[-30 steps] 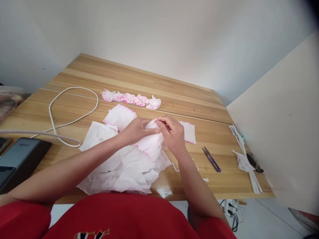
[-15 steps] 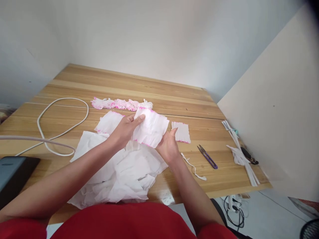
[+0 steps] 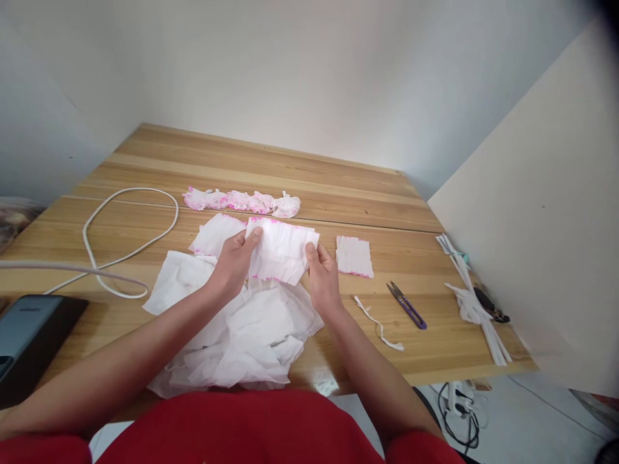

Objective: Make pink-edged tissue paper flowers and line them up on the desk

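A white, tissue-like sheet (image 3: 279, 250) with pink-marked top and bottom edges is stretched between my two hands above the pile. My left hand (image 3: 235, 258) pinches its left side, thumb on top. At its right side my right hand (image 3: 321, 270) grips the edge, thumb also on top. Underneath lies a loose heap of white sheets (image 3: 251, 335). Another pink-edged sheet (image 3: 217, 233) rests behind my left hand, and a smaller pink-edged square (image 3: 354, 256) lies to the right. Farther back stretches a row of crumpled white and pink bunches (image 3: 242, 201).
Purple-handled thread snips (image 3: 407, 306) and a thin white strip (image 3: 380, 324) lie on the right. White strips (image 3: 471, 299) and a black-handled tool (image 3: 491, 305) are by the right partition. A white cable (image 3: 91, 258) loops at left near a dark box-shaped device (image 3: 41, 341).
My right hand has moved from under the sheet to its right edge, thumb now on top. The sheet is now held level and taut, slightly lower and to the left.
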Tool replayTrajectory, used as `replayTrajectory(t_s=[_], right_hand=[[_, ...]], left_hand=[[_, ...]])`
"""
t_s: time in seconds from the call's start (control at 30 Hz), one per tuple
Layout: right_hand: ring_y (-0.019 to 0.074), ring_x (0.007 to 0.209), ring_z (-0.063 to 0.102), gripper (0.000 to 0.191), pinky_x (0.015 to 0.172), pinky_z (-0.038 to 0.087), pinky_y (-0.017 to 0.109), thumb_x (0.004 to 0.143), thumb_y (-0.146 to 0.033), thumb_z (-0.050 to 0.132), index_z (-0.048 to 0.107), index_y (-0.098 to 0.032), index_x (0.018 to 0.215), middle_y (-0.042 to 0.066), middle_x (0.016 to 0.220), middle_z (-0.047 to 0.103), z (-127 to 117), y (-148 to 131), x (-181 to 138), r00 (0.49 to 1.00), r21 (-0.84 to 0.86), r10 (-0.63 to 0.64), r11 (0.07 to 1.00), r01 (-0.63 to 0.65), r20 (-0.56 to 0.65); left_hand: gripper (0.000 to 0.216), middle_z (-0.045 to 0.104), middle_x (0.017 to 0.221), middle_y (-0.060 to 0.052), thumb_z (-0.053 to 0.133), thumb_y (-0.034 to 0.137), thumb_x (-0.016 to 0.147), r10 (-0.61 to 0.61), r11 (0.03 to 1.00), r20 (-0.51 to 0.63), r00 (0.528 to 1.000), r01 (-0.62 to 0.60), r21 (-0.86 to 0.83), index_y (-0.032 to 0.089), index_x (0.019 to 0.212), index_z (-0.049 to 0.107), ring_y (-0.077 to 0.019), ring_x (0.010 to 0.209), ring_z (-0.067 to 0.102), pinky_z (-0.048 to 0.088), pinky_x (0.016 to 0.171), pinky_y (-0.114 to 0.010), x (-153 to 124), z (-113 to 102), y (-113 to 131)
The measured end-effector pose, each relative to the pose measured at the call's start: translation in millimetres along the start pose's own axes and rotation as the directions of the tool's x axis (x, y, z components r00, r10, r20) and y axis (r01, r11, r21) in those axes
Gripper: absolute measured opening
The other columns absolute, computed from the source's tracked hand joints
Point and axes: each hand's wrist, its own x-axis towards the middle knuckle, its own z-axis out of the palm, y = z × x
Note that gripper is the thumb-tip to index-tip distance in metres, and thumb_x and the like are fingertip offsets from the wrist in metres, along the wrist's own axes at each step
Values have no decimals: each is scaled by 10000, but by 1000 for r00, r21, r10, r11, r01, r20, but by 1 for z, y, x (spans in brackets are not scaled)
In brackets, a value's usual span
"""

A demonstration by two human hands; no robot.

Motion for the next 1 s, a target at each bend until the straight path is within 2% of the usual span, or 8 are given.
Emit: replayTrajectory(t_s=[0.13,0.23,0.53,0.67,0.73,0.8,0.9,1.0], right_hand=[[95,576,349,429,519,336,218,864,-589,501,435,-204,687,-56,624,375,5,0,2,993,-69,-51,997,43,-108],[95,578,318,428,510,303,222,876,-566,493,424,-201,663,-55,620,346,6,2,3,991,-96,-74,993,63,-115],[90,557,276,432,492,254,229,878,-516,511,353,-209,619,-60,594,293,-5,3,14,988,-168,-113,981,94,-103],[99,535,345,418,499,283,238,881,-493,483,360,-211,597,-56,551,357,-25,6,47,993,-401,-114,911,90,-36],[101,510,424,378,525,339,237,900,-466,438,450,-203,630,-46,549,470,-40,10,63,997,-540,-18,840,57,77],[99,500,494,328,544,371,235,910,-451,407,538,-200,744,-27,635,596,-56,14,74,997,-619,52,786,-3,61],[108,532,550,343,551,376,235,912,-449,390,583,-199,778,-5,694,651,-74,19,78,992,-688,112,725,-36,65],[116,579,575,343,554,364,235,909,-414,396,585,-195,724,3,709,659,-78,22,75,973,-736,166,677,8,162]], left_hand=[[437,437,544,44,604,572,792,92,988,-155,984,-70,141,183,651,465,-97,505,383,293,467,-226,4,-3,-11],[435,387,534,54,613,561,789,102,987,-170,980,-77,143,183,646,452,-83,488,327,264,447,-218,8,-9,-17],[422,549,620,12,671,565,726,-44,999,-85,995,43,-17,162,756,553,-130,562,518,432,526,-242,18,-2,-18],[336,612,719,-29,636,472,759,-121,987,19,992,119,104,158,856,566,-174,661,588,471,588,-276,48,2,-35],[260,613,747,-26,648,364,738,-174,962,14,985,167,218,171,880,547,-190,713,601,476,608,-283,61,-1,-43],[226,618,786,-28,629,305,733,-177,933,27,984,158,324,181,896,534,-200,754,606,478,632,-290,68,-7,-47],[265,640,883,-51,598,301,743,-168,892,63,984,124,436,185,971,530,-220,803,617,489,673,-320,71,-14,-49],[409,643,1043,-86,606,321,738,-154,900,78,985,107,423,188,1115,518,-246,903,624,504,744,-355,70,-15,-49]])
